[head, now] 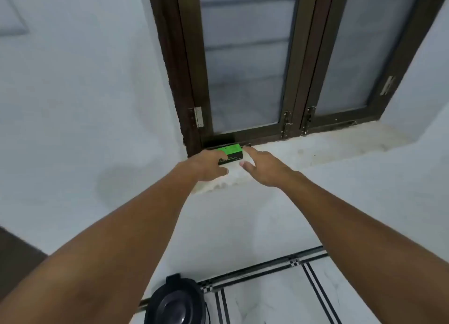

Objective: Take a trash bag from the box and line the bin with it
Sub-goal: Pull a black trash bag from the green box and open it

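A small green and black box [232, 152] of trash bags lies on the white window sill [315, 148], at its left end against the dark window frame. My left hand [209, 166] rests on the box's left end, fingers curled over it. My right hand [262, 166] hovers just right of the box, fingers spread, with the index fingertip near its right end. A black bin [175, 301] with a closed lid stands on the floor below, close to the wall.
A dark-framed window [245, 63] with frosted panes rises above the sill. White wall surrounds it. The floor [279, 297] is white tile with black striped borders. A dark brown surface [17, 258] shows at the left edge.
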Demonstrator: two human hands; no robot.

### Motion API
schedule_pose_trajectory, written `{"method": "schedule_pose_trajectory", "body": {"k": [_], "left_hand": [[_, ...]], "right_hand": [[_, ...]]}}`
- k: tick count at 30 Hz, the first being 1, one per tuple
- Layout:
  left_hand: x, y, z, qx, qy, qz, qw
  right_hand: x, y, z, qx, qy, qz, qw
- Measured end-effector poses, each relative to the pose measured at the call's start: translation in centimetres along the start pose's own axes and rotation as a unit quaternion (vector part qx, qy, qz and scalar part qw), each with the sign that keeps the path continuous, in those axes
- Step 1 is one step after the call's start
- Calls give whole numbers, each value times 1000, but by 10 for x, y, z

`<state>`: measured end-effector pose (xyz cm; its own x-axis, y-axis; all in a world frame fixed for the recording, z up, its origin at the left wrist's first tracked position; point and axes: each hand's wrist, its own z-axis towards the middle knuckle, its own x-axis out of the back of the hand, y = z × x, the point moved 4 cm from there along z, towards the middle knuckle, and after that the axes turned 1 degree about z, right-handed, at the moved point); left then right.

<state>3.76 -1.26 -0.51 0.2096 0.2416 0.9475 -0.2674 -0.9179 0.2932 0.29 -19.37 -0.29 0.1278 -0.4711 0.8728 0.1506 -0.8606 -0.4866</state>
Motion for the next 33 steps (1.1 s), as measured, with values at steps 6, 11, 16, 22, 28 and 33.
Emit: {"method": "schedule_pose_trajectory", "body": {"k": [6, 11, 16, 22, 28, 33], "left_hand": [[-25, -17, 75, 64, 43, 26, 997], [-54, -30, 99, 71, 69, 152, 983], [-69, -37, 117, 74, 85, 210, 971], [-73, -37, 131, 146, 90, 159, 972], [-75, -41, 122, 146, 105, 56, 982], [-62, -39, 114, 117, 114, 30, 986]], "right_hand": [[-15, 43, 80, -59, 5, 102, 993], [-39, 61, 126, -50, -9, 121, 991], [-52, 65, 168, -12, 2, 174, 985], [-64, 86, 201, -67, -11, 266, 961], [-68, 95, 204, -88, -20, 358, 929], [-53, 90, 195, -74, -53, 420, 903]]}}
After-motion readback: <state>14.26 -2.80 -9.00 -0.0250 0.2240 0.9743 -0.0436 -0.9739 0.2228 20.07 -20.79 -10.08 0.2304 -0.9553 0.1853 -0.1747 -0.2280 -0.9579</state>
